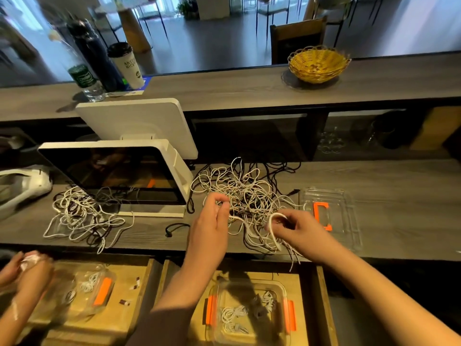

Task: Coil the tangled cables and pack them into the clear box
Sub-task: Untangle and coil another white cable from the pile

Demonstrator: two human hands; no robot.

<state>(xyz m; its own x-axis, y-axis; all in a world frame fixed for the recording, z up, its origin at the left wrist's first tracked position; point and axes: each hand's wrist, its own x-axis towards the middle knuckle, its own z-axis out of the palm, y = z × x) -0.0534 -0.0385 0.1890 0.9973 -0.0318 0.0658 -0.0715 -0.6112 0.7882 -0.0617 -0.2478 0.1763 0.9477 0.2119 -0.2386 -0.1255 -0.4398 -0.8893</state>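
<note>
A tangled heap of white and black cables (pixel 245 193) lies on the grey counter (pixel 389 176) in front of me. My left hand (pixel 212 221) pinches a white strand at the heap's near left edge. My right hand (pixel 296 229) holds a small loop of white cable (pixel 274 227) wound round its fingers, at the heap's near right. The clear box (pixel 249 313) with orange clips sits below the counter in a wooden drawer, holding a few coiled white cables. Its clear lid (pixel 331 216) with an orange clip lies on the counter to the right.
A white screen terminal (pixel 117 176) stands left of the heap, with a second cable tangle (pixel 79 216) before it. Another person's hands (pixel 27 270) work at the lower left above a second clear box (pixel 92 290). A yellow basket (pixel 318 63), cup and bottles stand on the upper shelf.
</note>
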